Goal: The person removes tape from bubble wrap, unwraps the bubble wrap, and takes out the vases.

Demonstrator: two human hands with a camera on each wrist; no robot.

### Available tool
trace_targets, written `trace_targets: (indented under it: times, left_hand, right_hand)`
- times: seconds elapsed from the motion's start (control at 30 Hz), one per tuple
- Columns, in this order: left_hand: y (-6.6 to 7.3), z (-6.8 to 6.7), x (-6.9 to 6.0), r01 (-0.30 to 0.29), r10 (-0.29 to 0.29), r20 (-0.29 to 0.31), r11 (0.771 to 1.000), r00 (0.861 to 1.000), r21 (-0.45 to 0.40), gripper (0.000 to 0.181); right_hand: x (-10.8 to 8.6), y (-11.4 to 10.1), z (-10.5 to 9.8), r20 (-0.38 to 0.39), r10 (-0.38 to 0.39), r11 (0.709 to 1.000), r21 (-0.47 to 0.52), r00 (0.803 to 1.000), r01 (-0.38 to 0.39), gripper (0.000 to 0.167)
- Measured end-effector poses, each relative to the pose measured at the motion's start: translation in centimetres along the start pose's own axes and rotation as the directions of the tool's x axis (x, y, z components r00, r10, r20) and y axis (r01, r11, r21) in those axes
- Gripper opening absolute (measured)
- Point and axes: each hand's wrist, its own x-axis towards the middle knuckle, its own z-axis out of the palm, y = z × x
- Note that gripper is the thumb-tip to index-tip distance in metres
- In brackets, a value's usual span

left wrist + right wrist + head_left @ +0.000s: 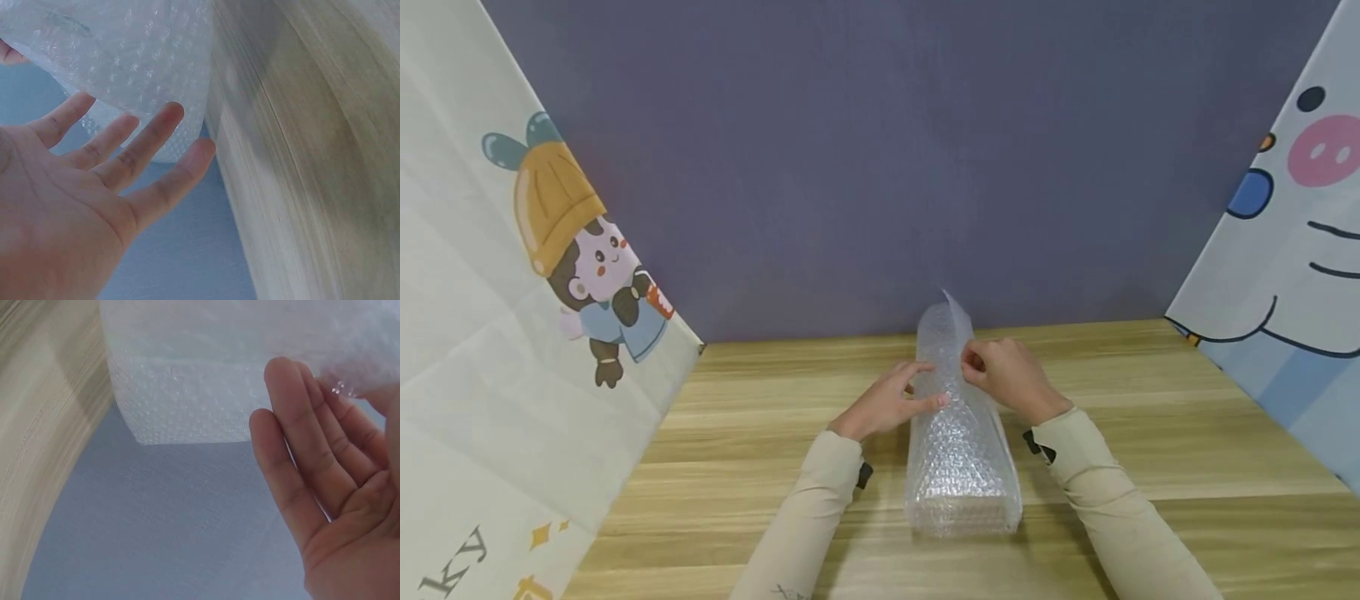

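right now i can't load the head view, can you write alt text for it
A person's left hand touches a long bundle of bubble wrap on a wood-grain table, while the right hand pinches its edge. Behind is a plain, dark wall, with cartoon-printed panels on both sides.

Clear, whitish bubble wrap dotted with bubbles; yellow-brown, wood-grained surface; plain grey-blue backdrop; beige sleeves; white side sheets with coloured cartoons

I'm at booth-like workspace, wider room unclear: wood-grain table before me, grey-blue backdrop behind, cartoon-print left sheet, cartoon-print right sheet.
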Motion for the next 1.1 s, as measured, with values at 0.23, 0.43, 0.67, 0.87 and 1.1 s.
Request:
trace_targets:
  times: [0.23,0.43,0.67,0.87,1.1]
  left_hand:
    - [0.1,0.0,-0.1,-0.001,0.0,-0.005,1.0,1.0,-0.007,0.08]
    - [0.1,0.0,-0.1,0.006,-0.005,0.004,1.0,1.0,-0.015,0.081]
    - [0.2,0.1,-0.2,0.007,-0.007,0.004,1.0,1.0,-0.007,0.079]
    - [0.1,0.2,-0.1,-0.003,0.003,0.003,1.0,1.0,0.002,0.079]
    - [-0.2,0.3,0.1,-0.007,0.007,0.004,1.0,1.0,0.004,0.078]
  right_hand:
    - [0.0,-0.1,-0.8,0.03,0.021,1.0,0.015,0.999,-0.021,0.001]
    - [-0.2,0.1,-1.2,0.051,0.018,0.999,0.037,0.999,-0.02,0.025]
    - [-0.4,0.5,-1.7,0.093,-0.002,0.999,0.05,0.996,-0.003,0.028]
    - [-0.4,0.9,-1.9,0.085,0.0,1.0,0.028,0.996,-0.003,0.021]
    - [-0.5,1.2,-2.1,0.086,0.031,0.999,0.03,0.996,-0.034,0.019]
